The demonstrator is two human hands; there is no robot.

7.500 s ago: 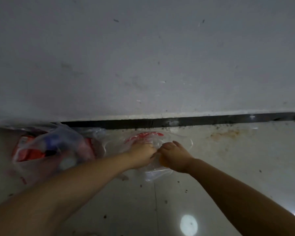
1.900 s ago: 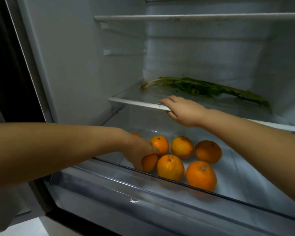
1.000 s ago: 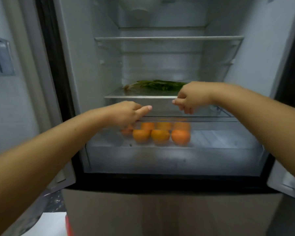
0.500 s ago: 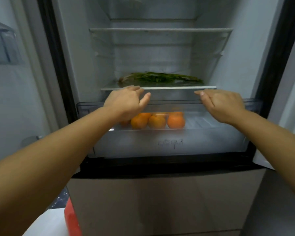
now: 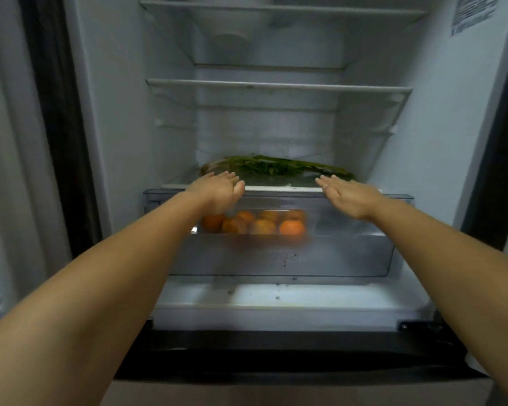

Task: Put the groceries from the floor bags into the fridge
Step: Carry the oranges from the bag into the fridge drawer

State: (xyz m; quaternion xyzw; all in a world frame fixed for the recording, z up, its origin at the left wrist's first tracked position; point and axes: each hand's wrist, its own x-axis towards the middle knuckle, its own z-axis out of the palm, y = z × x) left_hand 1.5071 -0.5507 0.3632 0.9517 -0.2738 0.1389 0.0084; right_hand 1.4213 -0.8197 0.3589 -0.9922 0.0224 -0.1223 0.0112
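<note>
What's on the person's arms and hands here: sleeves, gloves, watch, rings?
Nothing worn that the head view shows. Both forearms are bare along all of their visible length, with no sleeve edge in frame. The left hand and right hand are ungloved, with no watch, band or bracelet at either wrist. No rings are visible, though the picture is soft and dim, so a thin one could be missed.

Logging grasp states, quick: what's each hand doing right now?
Left hand: open, holding nothing, at the crisper drawer rim.
Right hand: open, holding nothing, at the same rim.
</note>
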